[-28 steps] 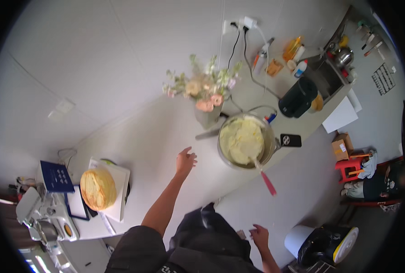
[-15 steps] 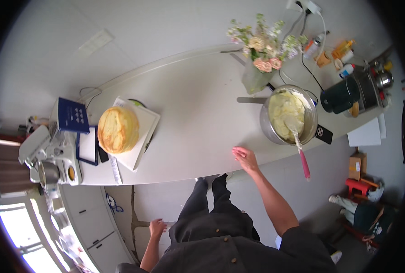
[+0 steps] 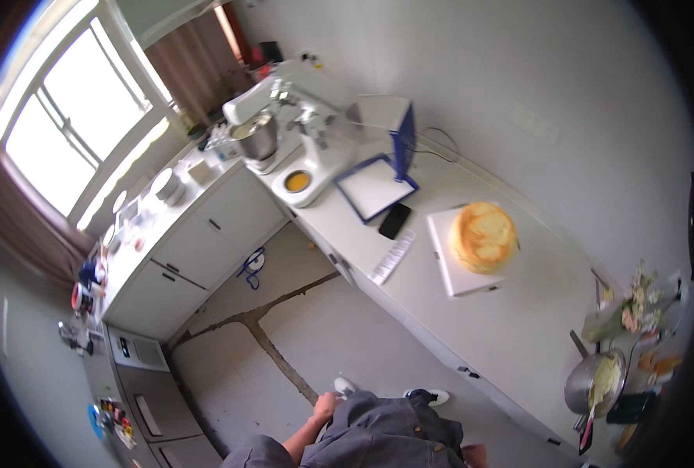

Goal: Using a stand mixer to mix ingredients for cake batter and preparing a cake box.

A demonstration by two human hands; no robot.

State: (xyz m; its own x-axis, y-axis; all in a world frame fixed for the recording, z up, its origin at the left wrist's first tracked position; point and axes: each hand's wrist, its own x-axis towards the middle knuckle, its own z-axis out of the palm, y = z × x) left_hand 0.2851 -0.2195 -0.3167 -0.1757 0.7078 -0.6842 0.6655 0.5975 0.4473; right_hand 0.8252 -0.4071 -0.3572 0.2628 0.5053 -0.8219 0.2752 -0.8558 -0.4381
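Observation:
My left hand (image 3: 326, 405) hangs beside my dark shirt, above the floor, with its fingers loosely bent and nothing seen in it. At the lower edge my right hand (image 3: 475, 455) shows only in part, close to my side; its fingers are hidden. Neither hand touches the counter. A round, golden-topped cake layer (image 3: 483, 238) rests on a white square board (image 3: 443, 261) on the white counter. At the right, a metal pot (image 3: 577, 387) holds pale yellow cream (image 3: 606, 378), and a pink-handled spatula (image 3: 588, 433) leans in it.
A white stand mixer (image 3: 315, 148), a blue-framed tray (image 3: 374, 187), a black phone (image 3: 394, 221) and a white printed strip (image 3: 394, 257) lie left of the cake. Flowers in a vase (image 3: 603, 324) stand by the pot. White cabinets (image 3: 198, 257) line the left.
My view has swung left toward the window and mixer. My right hand has left the counter's front edge and dropped to my side. The cake and pot appear unmoved on the counter.

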